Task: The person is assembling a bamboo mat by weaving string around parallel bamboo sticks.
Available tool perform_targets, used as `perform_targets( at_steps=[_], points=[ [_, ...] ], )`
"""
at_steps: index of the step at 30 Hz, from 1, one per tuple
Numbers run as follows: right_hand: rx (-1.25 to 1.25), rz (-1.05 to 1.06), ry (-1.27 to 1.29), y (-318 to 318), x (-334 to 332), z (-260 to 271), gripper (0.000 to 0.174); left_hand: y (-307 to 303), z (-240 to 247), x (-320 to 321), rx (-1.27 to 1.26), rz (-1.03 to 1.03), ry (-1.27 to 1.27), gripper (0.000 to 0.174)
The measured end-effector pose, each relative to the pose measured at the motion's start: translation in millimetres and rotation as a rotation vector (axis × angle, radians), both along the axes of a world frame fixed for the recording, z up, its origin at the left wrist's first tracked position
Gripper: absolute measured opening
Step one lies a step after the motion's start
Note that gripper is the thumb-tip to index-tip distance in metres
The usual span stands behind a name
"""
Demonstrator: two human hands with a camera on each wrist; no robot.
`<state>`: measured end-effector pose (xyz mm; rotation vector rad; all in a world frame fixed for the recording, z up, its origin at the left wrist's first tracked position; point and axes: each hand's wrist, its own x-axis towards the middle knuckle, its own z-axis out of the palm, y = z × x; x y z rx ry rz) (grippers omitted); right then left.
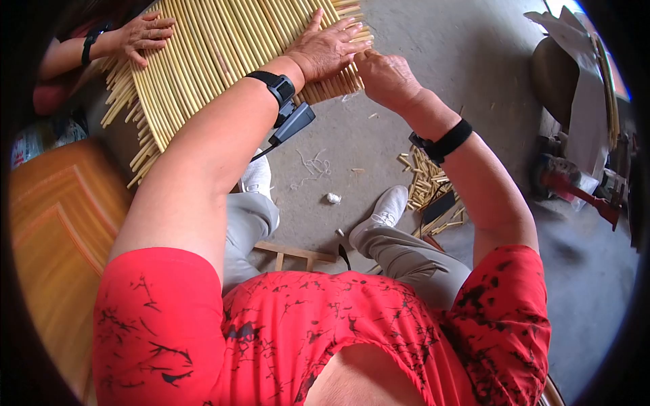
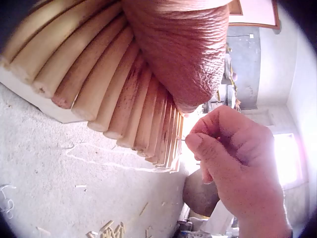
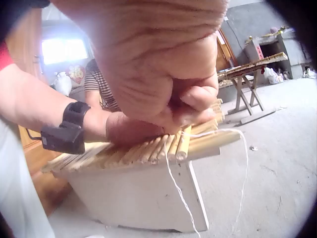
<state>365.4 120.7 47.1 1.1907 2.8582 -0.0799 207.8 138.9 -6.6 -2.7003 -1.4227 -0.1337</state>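
Observation:
A mat of pale stalks (image 1: 223,54) laid side by side spreads across the top of the head view. My left hand (image 1: 325,51) rests palm down near its right end, fingers stretched over the stalks. Just beyond that end, my right hand (image 1: 389,78) has its fingers curled, thumb against forefinger. In the right wrist view, white string (image 3: 245,163) runs from the mat's edge beside these fingers and dangles in a loop. The right hand (image 2: 237,163) pinches the string close to the stalk ends, mostly hiding the pinched part. Another person's hand (image 1: 145,35) lies on the mat's far left.
Beneath the mat stands a white support (image 3: 133,198). Short cut stalk pieces (image 1: 426,179) lie heaped on the floor by my foot, with scraps of string (image 1: 315,164) nearby. A brown wooden panel (image 1: 68,223) is at left. A trestle (image 3: 247,94) carries more stalks behind.

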Motion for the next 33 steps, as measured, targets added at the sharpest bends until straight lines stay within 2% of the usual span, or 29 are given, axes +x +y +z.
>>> perform_targets(
  at_steps=[3, 6, 8, 9, 11, 12, 14, 15, 17, 21, 23, 24, 25, 27, 28, 29, 31, 32, 33],
  points=[
    [-0.046, -0.039, 0.009, -2, -3, -11, 0.009, 0, -1, -2, 0.007, -0.002, 0.005, 0.039],
    [-0.042, -0.175, 0.118, 2, 10, -19, 0.012, -2, 11, -1, 0.044, -0.033, 0.088, 0.039],
    [-0.113, -0.525, 0.897, 7, 33, -26, 0.01, -1, 6, -2, 0.047, -0.041, 0.01, 0.038],
    [-0.234, -0.817, 1.093, 1, 40, -12, 0.012, -2, 2, -3, 0.037, -0.034, -0.071, 0.038],
    [-0.41, -1.08, 0.939, -8, 67, -43, 0.026, -2, 2, -5, 0.048, -0.062, -0.065, 0.037],
    [-0.409, -1.089, 0.948, -20, 69, -59, 0.026, -2, 4, -5, 0.039, -0.064, -0.064, 0.037],
    [-0.966, -0.879, 1.045, -47, 60, -85, 0.052, 0, 3, -5, 0.036, -0.069, -0.065, 0.037],
    [-0.971, -0.88, 1.057, -53, 49, -92, 0.052, -1, 2, -5, 0.034, -0.075, -0.054, 0.037],
    [-0.876, -0.925, 1.143, -58, 28, -102, 0.08, 0, 3, -5, 0.06, -0.084, -0.039, 0.038],
    [-0.815, -1.041, 1.199, -38, 33, -117, 0.086, 0, 6, -6, 0.035, -0.091, -0.034, 0.039],
    [-0.597, -1.351, 1.363, -30, 44, -122, 0.082, 0, 5, -5, 0.026, -0.092, -0.031, 0.039],
    [-0.553, -1.402, 1.384, -29, 47, -110, 0.073, 0, 4, -5, 0.038, -0.091, -0.024, 0.039],
    [-0.549, -1.404, 1.383, -28, 49, -99, 0.073, 0, 4, -5, 0.048, -0.089, -0.019, 0.039],
    [-0.363, -1.368, 1.351, -30, 53, -84, 0.068, 0, 5, -6, 0.056, -0.094, -0.007, 0.038],
    [-0.28, -1.256, 1.389, -28, 61, -92, 0.066, -1, 4, -6, 0.051, -0.098, -0.023, 0.039],
    [-0.277, -1.251, 1.386, -27, 70, -90, 0.066, 0, 4, -6, 0.048, -0.099, -0.042, 0.039],
    [0.038, -0.835, 1.229, -27, 82, -81, 0.066, 1, 6, -8, 0.042, -0.099, -0.054, 0.039],
    [0.037, -0.829, 1.218, -27, 85, -79, 0.066, -1, 6, -7, 0.03, -0.106, -0.063, 0.039],
    [-0.085, -0.803, 1.086, -28, 90, -75, 0.069, -3, 5, -6, 0.026, -0.109, -0.074, 0.039]
  ],
)
